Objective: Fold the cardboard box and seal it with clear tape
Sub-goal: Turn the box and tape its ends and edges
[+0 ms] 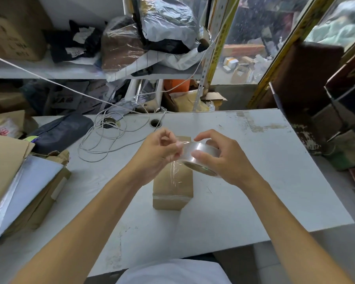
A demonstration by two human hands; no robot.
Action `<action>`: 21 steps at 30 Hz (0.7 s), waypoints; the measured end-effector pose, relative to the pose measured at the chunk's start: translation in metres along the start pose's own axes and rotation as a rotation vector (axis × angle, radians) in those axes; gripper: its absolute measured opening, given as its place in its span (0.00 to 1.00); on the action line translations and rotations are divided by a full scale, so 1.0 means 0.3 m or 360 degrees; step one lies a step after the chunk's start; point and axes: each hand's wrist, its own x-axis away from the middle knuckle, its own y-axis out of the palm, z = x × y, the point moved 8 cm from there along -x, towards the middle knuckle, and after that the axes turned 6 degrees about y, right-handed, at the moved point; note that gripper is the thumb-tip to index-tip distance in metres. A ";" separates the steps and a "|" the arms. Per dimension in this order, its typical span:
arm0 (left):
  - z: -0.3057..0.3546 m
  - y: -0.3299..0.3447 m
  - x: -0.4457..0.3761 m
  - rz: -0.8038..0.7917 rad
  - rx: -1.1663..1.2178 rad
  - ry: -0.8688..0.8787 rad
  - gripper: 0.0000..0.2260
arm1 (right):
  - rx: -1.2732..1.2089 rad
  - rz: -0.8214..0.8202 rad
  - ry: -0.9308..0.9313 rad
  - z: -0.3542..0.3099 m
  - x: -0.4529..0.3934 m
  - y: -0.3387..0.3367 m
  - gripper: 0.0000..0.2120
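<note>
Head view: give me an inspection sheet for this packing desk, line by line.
Surface: white desk, scuffed, with tape residue at the far right.
Job's things: cardboard box closed, lying on the desk under the hands, clear tape along its top; tape roll held above it.
Clutter: flat cardboard and sheets stacked at left; dark bag behind them.
Grippers: left hand pinches the tape's free end; right hand grips the roll.
Cables: white cord coiled on the desk, running up left.
Surroundings: shelf crowded with bagged parcels; boxes stacked at right.
</note>
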 end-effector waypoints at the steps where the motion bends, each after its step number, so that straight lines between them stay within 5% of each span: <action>1: 0.005 -0.017 -0.006 0.0056 -0.0079 0.0020 0.08 | -0.0062 -0.0022 -0.0010 0.000 0.000 0.007 0.11; 8: 0.046 -0.077 -0.054 0.0257 -0.0408 0.0106 0.09 | -0.0030 -0.0117 -0.0054 0.006 -0.047 0.027 0.15; 16: 0.086 -0.143 -0.074 0.0253 -0.0439 0.0101 0.11 | 0.0886 -0.0085 0.0039 0.034 -0.131 -0.015 0.17; 21: 0.070 -0.172 -0.095 0.0310 -0.0404 0.0058 0.09 | 0.0737 -0.0058 0.0112 0.033 -0.131 -0.040 0.19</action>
